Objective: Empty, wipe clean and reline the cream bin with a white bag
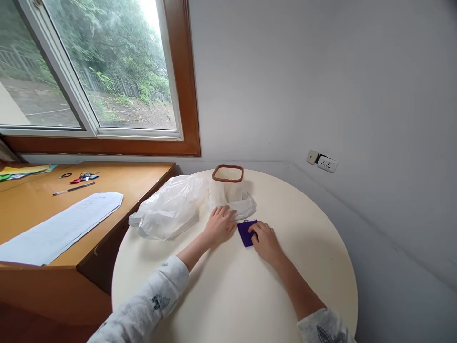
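Observation:
On the round cream table [228, 295] lies a small purple drawstring pouch [246, 234]. Its cord shows at the top edge. My right hand [267, 242] has its fingers curled over the pouch's right side. To the left of the pouch, my left hand [219, 226] rests palm down with its fingers stretched out. Those fingertips touch a folded white plastic bag [243, 207]. A larger, crumpled translucent plastic bag [171, 205] spreads over the table's left side.
A container with a brown rim [227, 180] stands at the table's far edge. On the left, a wooden desk [143, 183] holds paper sheets [67, 228], a pen [73, 189] and scissors [75, 181]. A wall with sockets [327, 164] borders the right.

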The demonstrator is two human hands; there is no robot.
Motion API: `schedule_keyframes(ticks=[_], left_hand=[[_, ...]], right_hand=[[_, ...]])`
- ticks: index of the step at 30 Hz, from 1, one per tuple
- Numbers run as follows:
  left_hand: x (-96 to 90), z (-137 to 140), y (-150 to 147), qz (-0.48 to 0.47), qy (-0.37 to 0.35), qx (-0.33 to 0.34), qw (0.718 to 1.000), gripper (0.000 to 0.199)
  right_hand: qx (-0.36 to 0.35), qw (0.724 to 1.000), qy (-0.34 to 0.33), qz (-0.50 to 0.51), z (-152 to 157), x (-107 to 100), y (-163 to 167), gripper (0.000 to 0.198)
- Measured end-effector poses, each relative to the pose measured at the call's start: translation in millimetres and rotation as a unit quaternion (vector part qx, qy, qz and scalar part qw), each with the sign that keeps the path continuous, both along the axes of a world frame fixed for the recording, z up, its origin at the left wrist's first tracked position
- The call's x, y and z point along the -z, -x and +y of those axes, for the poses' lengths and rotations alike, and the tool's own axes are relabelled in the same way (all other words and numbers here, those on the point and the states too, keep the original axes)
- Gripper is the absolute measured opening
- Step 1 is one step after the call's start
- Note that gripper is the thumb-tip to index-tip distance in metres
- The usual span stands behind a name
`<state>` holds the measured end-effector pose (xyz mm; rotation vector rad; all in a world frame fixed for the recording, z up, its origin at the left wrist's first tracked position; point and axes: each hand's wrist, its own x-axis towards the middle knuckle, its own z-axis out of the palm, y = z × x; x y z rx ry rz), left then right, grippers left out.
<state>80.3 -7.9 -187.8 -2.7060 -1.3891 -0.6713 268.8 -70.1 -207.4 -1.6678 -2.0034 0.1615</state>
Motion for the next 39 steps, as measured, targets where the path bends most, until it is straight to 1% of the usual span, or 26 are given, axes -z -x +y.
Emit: schedule_keyframes(ticks=[3,6,9,13,16,18,19,21,22,23,24,25,27,29,31,34,39], left_hand=[[15.6,2.9,3.4,0.026,0.053,-0.039,0.998,0.044],[19.5,9.0,5.5,0.041,0.089,-0.067,0.993,0.047],[16.2,12.4,6.5,0.046,0.109,-0.081,0.99,0.044],[8.0,9.9,9.6,0.038,0.124,-0.074,0.989,0.037],[-0.9,2.3,17.4,0.021,0.115,-0.066,0.991,0.031],[-8.9,-4.4,28.3,0.003,0.096,-0.08,0.992,0.03],[-13.1,-7.5,35.9,-0.009,0.078,-0.098,0.992,0.031],[-20.2,-12.0,54.9,-0.03,0.023,-0.158,0.987,0.035],[-22.3,-13.0,65.4,-0.036,-0.019,-0.204,0.978,0.036],[-23.0,-13.1,75.9,-0.035,-0.046,-0.247,0.967,0.039],[-22.2,-12.5,85.6,-0.033,-0.052,-0.287,0.956,0.042],[-19.8,-11.3,94.0,-0.03,-0.038,-0.32,0.946,0.046],[-11.6,-8.6,105.1,-0.019,0.033,-0.349,0.936,0.052],[-1.5,-6.6,108.1,-0.008,0.1,-0.34,0.935,0.052],[6.6,-5.6,105.0,-0.002,0.128,-0.321,0.938,0.052],[11.9,-5.1,95.9,-0.001,0.123,-0.305,0.944,0.05],[11.6,-3.8,85.2,-0.012,0.102,-0.298,0.949,0.05]], right_hand=[[-0.058,0.998,0.002,0.012,-6.4,-4.1,6.8,0.018],[-0.09,0.996,0.008,0.014,-10.8,-7.4,12.7,0.028],[-0.09,0.996,0.008,0.021,-12.5,-7.9,17.7,0.023],[-0.095,0.995,-0.006,0.022,-13.8,-5.6,25.1,0.019],[-0.103,0.994,-0.02,0.013,-15.8,-4.7,34.2,0.023],[-0.111,0.993,-0.03,0.004,-17.0,-5.1,42.3,0.025],[-0.114,0.993,-0.036,0.0,-17.2,-5.5,46.7,0.025],[-0.118,0.991,-0.054,-0.012,-16.4,-6.1,55.4,0.024],[-0.118,0.991,-0.063,-0.018,-15.1,-5.9,59.6,0.023],[-0.115,0.991,-0.069,-0.025,-13.0,-5.3,63.4,0.022],[-0.111,0.991,-0.07,-0.03,-10.2,-4.2,66.9,0.022],[-0.107,0.992,-0.064,-0.034,-6.8,-2.6,70.0,0.023],[-0.101,0.994,-0.033,-0.034,0.7,1.2,75.0,0.027],[-0.1,0.994,-0.002,-0.031,7.7,4.6,79.2,0.03],[-0.102,0.994,0.01,-0.03,13.2,6.4,83.3,0.031],[-0.107,0.994,0.005,-0.028,19.4,5.9,91.2,0.031],[-0.106,0.994,0.006,-0.023,29.1,3.7,105.5,0.032]])
